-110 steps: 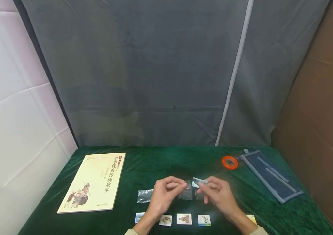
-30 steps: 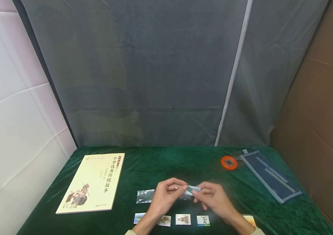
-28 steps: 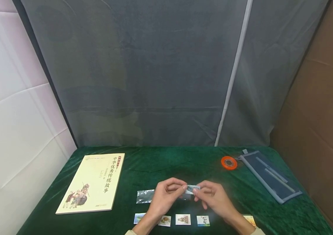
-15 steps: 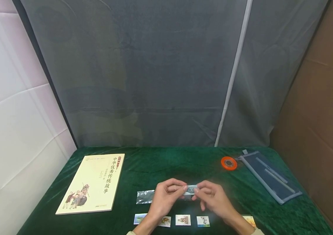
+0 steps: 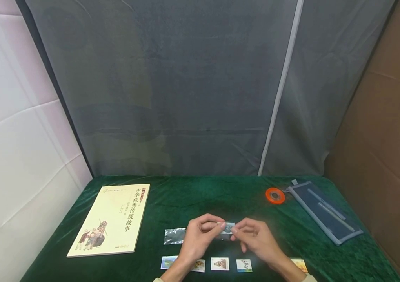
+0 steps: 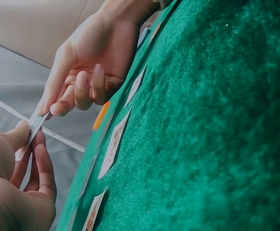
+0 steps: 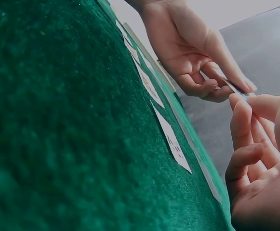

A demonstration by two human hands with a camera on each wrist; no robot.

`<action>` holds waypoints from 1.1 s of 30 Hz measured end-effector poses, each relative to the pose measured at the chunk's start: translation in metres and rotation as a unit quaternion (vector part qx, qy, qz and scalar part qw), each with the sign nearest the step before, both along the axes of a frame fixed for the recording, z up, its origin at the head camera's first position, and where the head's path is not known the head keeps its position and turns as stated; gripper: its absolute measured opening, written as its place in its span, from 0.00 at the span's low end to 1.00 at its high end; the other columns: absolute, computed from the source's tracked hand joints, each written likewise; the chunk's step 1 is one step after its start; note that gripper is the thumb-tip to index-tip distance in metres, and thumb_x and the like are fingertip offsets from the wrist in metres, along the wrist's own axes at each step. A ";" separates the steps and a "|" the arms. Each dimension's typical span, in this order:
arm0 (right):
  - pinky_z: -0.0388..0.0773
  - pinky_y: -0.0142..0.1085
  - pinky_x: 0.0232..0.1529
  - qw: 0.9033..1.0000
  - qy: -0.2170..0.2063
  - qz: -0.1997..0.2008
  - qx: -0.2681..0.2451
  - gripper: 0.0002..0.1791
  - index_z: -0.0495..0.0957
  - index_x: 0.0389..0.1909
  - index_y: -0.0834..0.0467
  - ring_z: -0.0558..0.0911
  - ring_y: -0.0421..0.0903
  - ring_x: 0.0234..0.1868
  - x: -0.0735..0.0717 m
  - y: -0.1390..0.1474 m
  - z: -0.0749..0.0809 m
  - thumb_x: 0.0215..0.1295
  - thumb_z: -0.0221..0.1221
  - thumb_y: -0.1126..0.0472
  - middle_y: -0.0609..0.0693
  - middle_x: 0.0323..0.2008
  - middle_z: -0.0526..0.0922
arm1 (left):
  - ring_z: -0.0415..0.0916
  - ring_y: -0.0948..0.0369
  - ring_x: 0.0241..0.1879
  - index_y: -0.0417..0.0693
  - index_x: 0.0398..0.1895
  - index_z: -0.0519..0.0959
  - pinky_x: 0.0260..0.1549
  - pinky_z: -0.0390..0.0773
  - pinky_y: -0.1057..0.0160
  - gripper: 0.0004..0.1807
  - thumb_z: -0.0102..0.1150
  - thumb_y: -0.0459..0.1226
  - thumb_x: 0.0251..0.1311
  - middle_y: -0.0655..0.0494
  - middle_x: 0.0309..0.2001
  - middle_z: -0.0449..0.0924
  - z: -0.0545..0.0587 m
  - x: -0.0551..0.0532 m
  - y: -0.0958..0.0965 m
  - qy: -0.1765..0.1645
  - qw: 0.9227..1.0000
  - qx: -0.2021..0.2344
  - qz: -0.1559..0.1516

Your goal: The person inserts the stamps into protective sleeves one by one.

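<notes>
Low over the green cloth, both hands meet at a small stamp with a bluish picture (image 5: 229, 227). My left hand (image 5: 198, 238) pinches a small clear plastic sleeve (image 6: 20, 153) at the stamp's left side, between thumb and index finger. At the other end, my right hand (image 5: 259, 237) pinches the stamp's right edge with thumb and fingertips, its lower fingers loosely bent. The stamp overlaps the sleeve; how far it lies inside I cannot tell. Several stamps lie in a row nearer the body, among them a brown figure stamp (image 5: 219, 263) and a panda stamp (image 5: 244, 265).
Another clear sleeve (image 5: 174, 236) lies left of the hands. A cream book (image 5: 110, 219) lies at the left. Toward the back right are an orange disc (image 5: 275, 196) and a grey-edged mesh pouch (image 5: 325, 211) with slim objects inside. A yellow stamp (image 5: 299, 264) is beside the right forearm.
The stamp, earlier held up by the right hand apart from the left hand's sleeve, has come down and shifted left, overlapping it. Lately the right fingertips slide slightly left; the left hand barely moves.
</notes>
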State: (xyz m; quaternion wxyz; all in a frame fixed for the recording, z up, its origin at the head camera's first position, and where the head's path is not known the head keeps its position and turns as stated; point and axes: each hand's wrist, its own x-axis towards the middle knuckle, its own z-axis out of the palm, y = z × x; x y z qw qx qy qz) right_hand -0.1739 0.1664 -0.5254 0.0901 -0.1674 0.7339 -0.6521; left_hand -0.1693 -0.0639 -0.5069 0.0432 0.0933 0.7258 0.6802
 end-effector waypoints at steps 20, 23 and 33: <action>0.78 0.33 0.29 1.000 0.012 0.016 0.015 0.09 0.87 0.43 0.59 0.77 0.35 0.18 -0.001 0.001 -0.001 0.78 0.65 0.58 0.54 0.35 0.94 | 0.87 0.62 0.36 0.48 0.48 0.89 0.40 0.81 0.68 0.12 0.72 0.45 0.71 0.43 0.35 0.93 -0.001 0.001 0.002 -0.001 1.000 -0.005 -0.015; 0.78 0.33 0.29 0.999 0.014 0.019 0.023 0.09 0.87 0.43 0.59 0.77 0.35 0.18 0.000 0.002 -0.001 0.78 0.65 0.57 0.54 0.35 0.94 | 0.88 0.61 0.37 0.49 0.47 0.89 0.40 0.81 0.68 0.11 0.72 0.45 0.71 0.45 0.34 0.94 -0.001 0.001 0.002 -0.003 1.000 -0.005 -0.016; 0.78 0.33 0.30 0.999 -0.003 0.021 0.032 0.11 0.88 0.44 0.59 0.78 0.35 0.19 0.000 0.002 0.000 0.78 0.65 0.55 0.55 0.36 0.94 | 0.86 0.67 0.37 0.50 0.47 0.89 0.42 0.78 0.69 0.12 0.72 0.47 0.71 0.52 0.34 0.94 -0.003 0.003 0.003 0.007 1.000 -0.016 -0.004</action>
